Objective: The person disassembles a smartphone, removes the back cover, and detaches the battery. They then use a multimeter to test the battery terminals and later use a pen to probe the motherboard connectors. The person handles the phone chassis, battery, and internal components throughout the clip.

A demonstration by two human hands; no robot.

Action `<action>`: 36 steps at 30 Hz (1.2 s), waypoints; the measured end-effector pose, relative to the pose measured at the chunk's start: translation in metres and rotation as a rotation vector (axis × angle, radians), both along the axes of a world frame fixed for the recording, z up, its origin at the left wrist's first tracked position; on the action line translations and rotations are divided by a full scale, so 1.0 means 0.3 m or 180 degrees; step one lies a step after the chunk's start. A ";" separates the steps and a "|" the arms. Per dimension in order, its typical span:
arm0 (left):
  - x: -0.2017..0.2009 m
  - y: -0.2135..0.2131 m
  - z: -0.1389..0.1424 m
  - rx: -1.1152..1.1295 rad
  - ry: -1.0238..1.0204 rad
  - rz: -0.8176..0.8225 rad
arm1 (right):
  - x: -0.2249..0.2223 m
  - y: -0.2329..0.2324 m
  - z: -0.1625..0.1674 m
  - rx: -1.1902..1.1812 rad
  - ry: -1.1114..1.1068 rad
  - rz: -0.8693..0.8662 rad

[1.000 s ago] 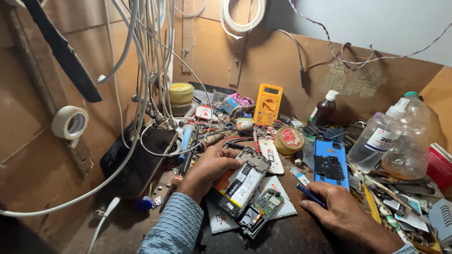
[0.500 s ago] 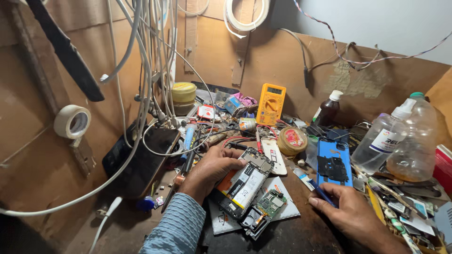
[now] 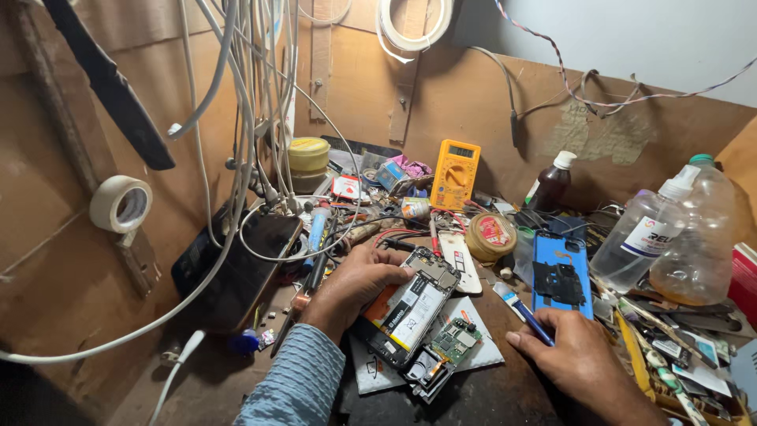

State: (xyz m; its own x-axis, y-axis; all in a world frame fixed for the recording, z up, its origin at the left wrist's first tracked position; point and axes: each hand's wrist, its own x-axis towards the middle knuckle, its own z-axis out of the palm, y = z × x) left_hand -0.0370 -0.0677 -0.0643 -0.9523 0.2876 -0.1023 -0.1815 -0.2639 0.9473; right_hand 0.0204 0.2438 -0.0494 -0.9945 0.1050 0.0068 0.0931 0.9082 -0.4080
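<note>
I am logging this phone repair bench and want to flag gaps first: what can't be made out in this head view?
- Left hand: its palm covers part of the opened phone, so the grip there is hidden.
- Right hand: wrist cut off by the bottom edge; how it grips the blue-handled tool is unclear.
- Circuit board: parts too small to identify.
- Right-edge clutter: cut off by the frame.
- Yellow multimeter: display too small to read.
</note>
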 end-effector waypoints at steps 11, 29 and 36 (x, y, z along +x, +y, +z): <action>-0.026 0.003 -0.033 0.0113 0.0123 -0.0074 | -0.005 0.000 -0.006 0.0231 -0.0254 -0.0461; -0.028 0.012 -0.038 -0.0086 0.0142 -0.0023 | -0.005 0.112 -0.031 -0.0686 0.0174 0.0087; -0.044 0.014 -0.061 0.0161 0.0173 -0.0127 | 0.035 0.019 0.017 -0.0465 -0.0182 -0.0381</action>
